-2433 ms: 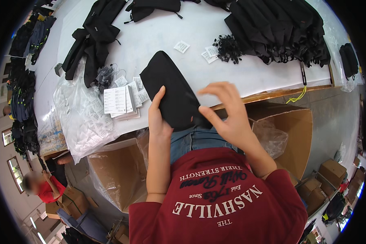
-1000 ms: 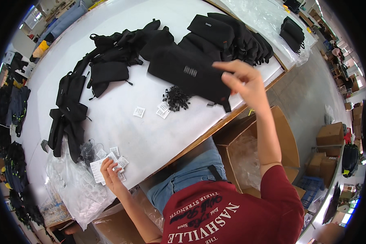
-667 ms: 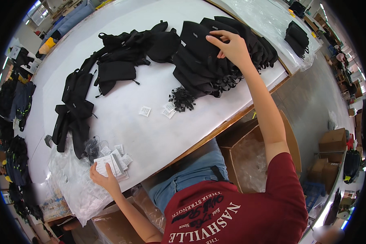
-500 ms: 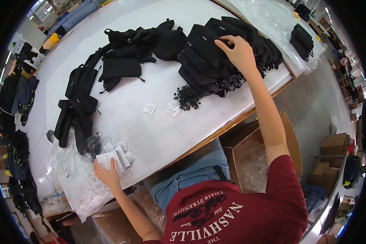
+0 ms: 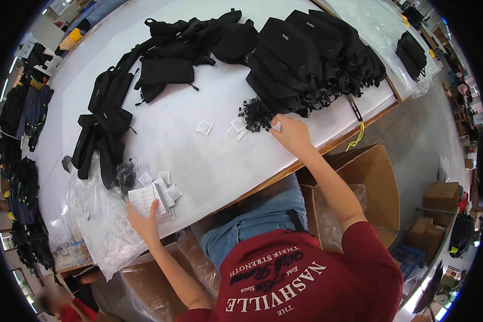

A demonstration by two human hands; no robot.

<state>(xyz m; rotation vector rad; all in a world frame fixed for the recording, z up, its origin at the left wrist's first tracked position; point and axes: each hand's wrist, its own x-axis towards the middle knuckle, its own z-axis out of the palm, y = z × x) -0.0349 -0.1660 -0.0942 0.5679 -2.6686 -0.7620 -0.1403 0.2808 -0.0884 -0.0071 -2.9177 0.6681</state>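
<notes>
1. R hand (image 5: 292, 134) at the small black fastener pile (image 5: 256, 114); fingertips bunched, pinching at its edge, can't tell if a piece is held.
2. L hand (image 5: 144, 219) fingers spread flat on the white paper tags (image 5: 151, 194) nr table edge.
3. Done, prob: overlapping stack of black pouches (image 5: 306, 59).
4. Left, prob: strappy black bags (image 5: 161, 64) across the white table (image 5: 209, 161).
</notes>
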